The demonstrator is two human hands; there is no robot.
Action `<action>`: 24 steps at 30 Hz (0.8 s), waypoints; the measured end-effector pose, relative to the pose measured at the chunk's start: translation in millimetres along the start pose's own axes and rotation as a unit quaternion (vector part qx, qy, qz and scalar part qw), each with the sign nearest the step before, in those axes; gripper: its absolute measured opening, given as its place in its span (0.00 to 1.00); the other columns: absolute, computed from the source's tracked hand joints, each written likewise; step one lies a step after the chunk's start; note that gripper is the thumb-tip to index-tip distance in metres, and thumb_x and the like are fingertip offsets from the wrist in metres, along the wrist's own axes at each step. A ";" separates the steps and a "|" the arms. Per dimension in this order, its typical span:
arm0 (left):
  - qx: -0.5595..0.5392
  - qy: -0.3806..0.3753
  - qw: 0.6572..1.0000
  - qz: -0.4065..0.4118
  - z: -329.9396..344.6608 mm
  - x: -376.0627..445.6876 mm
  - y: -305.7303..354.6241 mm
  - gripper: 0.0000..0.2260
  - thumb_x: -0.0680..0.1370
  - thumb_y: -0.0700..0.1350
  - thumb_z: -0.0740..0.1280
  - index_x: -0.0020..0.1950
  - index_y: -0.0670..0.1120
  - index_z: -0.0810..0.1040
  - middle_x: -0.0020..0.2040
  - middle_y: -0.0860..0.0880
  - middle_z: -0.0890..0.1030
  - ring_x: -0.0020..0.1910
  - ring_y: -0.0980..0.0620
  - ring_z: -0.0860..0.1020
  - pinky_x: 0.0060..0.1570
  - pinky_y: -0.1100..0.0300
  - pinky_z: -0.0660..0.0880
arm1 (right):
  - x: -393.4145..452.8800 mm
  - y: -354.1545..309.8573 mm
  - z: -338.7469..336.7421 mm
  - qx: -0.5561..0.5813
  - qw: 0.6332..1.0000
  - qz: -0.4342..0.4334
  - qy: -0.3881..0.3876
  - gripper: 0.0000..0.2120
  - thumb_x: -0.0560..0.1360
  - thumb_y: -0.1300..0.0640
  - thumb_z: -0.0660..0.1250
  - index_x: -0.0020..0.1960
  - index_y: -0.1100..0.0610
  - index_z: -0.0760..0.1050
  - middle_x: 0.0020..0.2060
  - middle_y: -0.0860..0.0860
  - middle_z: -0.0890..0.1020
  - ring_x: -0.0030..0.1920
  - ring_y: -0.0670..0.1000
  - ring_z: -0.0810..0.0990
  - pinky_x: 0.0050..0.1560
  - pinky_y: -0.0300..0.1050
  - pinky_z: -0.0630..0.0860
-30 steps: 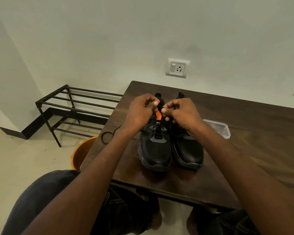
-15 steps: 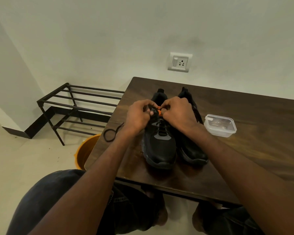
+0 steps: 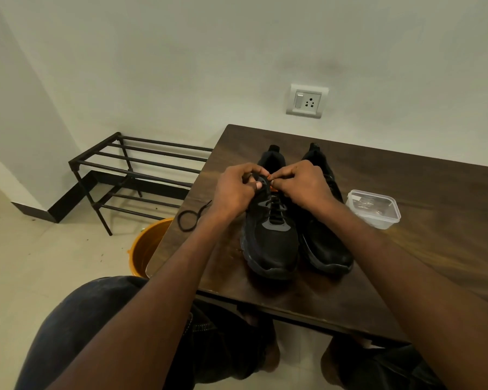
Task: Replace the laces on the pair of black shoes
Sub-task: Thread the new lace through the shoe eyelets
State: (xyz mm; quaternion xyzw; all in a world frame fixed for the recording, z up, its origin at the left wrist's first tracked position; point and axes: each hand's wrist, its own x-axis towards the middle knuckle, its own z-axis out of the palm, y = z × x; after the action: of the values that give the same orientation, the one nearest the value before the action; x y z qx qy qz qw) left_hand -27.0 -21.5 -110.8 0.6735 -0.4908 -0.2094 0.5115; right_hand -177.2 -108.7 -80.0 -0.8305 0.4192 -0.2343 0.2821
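Note:
Two black shoes stand side by side on the dark wooden table [image 3: 423, 192], toes toward me. The left shoe [image 3: 271, 243] has a black lace threaded through its lower eyelets and an orange patch near the tongue. My left hand [image 3: 234, 190] and my right hand [image 3: 302, 184] meet over its top eyelets, fingers pinched on the lace ends. The right shoe [image 3: 324, 243] is partly hidden behind my right wrist. A loose black lace [image 3: 190, 216] lies coiled on the table beside my left forearm.
A clear lidded plastic box [image 3: 373, 208] sits right of the shoes. An orange bucket [image 3: 148, 246] stands on the floor at the table's left edge. A black metal shoe rack [image 3: 130, 175] is against the wall. A wall socket [image 3: 307, 101] is above the table.
Both hands have dropped from above the shoe's collar down onto its top eyelets, still pinching the lace. The view has tilted slightly, and the shoes have stayed put.

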 end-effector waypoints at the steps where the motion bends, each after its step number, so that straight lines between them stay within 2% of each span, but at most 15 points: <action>1: 0.000 0.000 1.000 0.000 0.2 -0.1 -0.2 0.11 0.79 0.36 0.71 0.57 0.49 0.84 0.40 0.53 0.79 0.42 0.55 0.80 0.53 0.50 0.84 | 0.5 -0.5 1.6 -0.007 1.000 -0.005 -0.007 0.07 0.77 0.57 0.74 0.53 0.49 0.88 0.45 0.45 0.88 0.45 0.42 0.84 0.55 0.45 0.83; 4: 0.002 0.021 1.000 -0.010 3.4 -2.3 -1.1 0.12 0.78 0.37 0.72 0.59 0.49 0.81 0.42 0.53 0.79 0.43 0.56 0.80 0.51 0.53 0.84 | 3.5 0.3 5.6 -0.012 1.000 -0.010 -0.017 0.08 0.78 0.55 0.74 0.55 0.46 0.87 0.49 0.44 0.88 0.48 0.43 0.85 0.56 0.47 0.83; 8: 0.024 0.061 0.998 0.004 8.8 -9.4 0.3 0.05 0.78 0.41 0.73 0.51 0.49 0.81 0.43 0.52 0.82 0.43 0.57 0.81 0.44 0.60 0.82 | 5.1 -0.1 6.1 -0.044 0.998 -0.010 -0.039 0.12 0.79 0.56 0.70 0.60 0.45 0.85 0.51 0.46 0.87 0.49 0.46 0.84 0.56 0.50 0.83; 11: 0.050 0.079 0.995 0.021 11.8 -9.6 -0.8 0.06 0.79 0.41 0.71 0.46 0.52 0.80 0.41 0.53 0.82 0.40 0.56 0.81 0.38 0.62 0.77 | 3.8 -3.0 1.8 -0.058 0.995 -0.017 -0.074 0.16 0.79 0.58 0.68 0.65 0.48 0.82 0.53 0.49 0.86 0.49 0.46 0.84 0.55 0.48 0.83; 13: 0.054 0.079 0.995 0.013 11.0 -7.0 1.1 0.07 0.81 0.41 0.68 0.46 0.52 0.78 0.43 0.52 0.81 0.42 0.55 0.80 0.39 0.61 0.76 | 2.8 -4.3 -4.4 -0.056 0.994 -0.018 -0.087 0.15 0.79 0.56 0.70 0.65 0.47 0.82 0.49 0.46 0.86 0.46 0.44 0.84 0.50 0.43 0.82; 14: 0.026 0.080 0.996 0.006 8.9 -5.5 5.4 0.07 0.82 0.40 0.67 0.47 0.51 0.77 0.45 0.51 0.82 0.45 0.54 0.81 0.40 0.61 0.77 | 2.4 -4.3 -8.0 -0.054 0.994 -0.016 -0.090 0.14 0.79 0.55 0.71 0.64 0.48 0.82 0.47 0.45 0.85 0.44 0.43 0.83 0.46 0.38 0.79; 16: -0.112 0.096 0.989 -0.001 -0.8 -2.2 22.8 0.05 0.84 0.38 0.62 0.50 0.47 0.74 0.47 0.48 0.83 0.47 0.52 0.84 0.40 0.63 0.77 | -0.1 -3.2 -16.1 -0.057 0.994 -0.016 -0.095 0.12 0.80 0.55 0.71 0.62 0.48 0.82 0.45 0.44 0.84 0.42 0.43 0.82 0.40 0.34 0.75; 18: -0.279 0.122 0.952 0.002 -17.6 -0.2 41.4 0.06 0.86 0.38 0.58 0.52 0.45 0.72 0.43 0.45 0.83 0.41 0.47 0.84 0.35 0.60 0.77 | -4.3 -0.9 -21.0 -0.066 0.993 -0.021 -0.098 0.12 0.81 0.56 0.70 0.63 0.48 0.82 0.44 0.46 0.84 0.42 0.46 0.83 0.38 0.36 0.77; 19: -0.312 0.140 0.940 0.010 -26.5 1.0 46.9 0.06 0.86 0.39 0.58 0.53 0.45 0.72 0.41 0.45 0.82 0.38 0.47 0.82 0.32 0.59 0.76 | -6.7 0.1 -21.0 -0.075 0.992 -0.029 -0.100 0.13 0.81 0.56 0.69 0.65 0.48 0.81 0.45 0.47 0.84 0.43 0.47 0.83 0.38 0.36 0.76; 21: -0.258 0.157 0.953 0.025 -35.3 2.8 47.1 0.04 0.86 0.42 0.61 0.54 0.45 0.74 0.40 0.46 0.80 0.36 0.49 0.80 0.32 0.60 0.75 | -9.5 3.5 -20.6 -0.100 0.989 -0.041 -0.101 0.15 0.80 0.52 0.71 0.67 0.48 0.80 0.48 0.49 0.83 0.47 0.48 0.82 0.45 0.36 0.74; 24: 0.001 0.109 0.994 0.018 -20.0 -3.9 28.8 0.04 0.83 0.47 0.68 0.55 0.49 0.80 0.45 0.51 0.82 0.43 0.56 0.81 0.44 0.59 0.80 | -11.2 7.4 -19.5 -0.129 0.986 -0.048 -0.095 0.21 0.77 0.44 0.73 0.68 0.46 0.79 0.54 0.49 0.79 0.56 0.50 0.80 0.58 0.44 0.75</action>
State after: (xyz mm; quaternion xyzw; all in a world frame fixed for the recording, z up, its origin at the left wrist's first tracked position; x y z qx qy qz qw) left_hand -25.9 -8.3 -78.1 0.6837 -0.4443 -0.1255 0.5651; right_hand -199.7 -108.4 -72.4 -0.8977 0.3766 -0.1115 0.1995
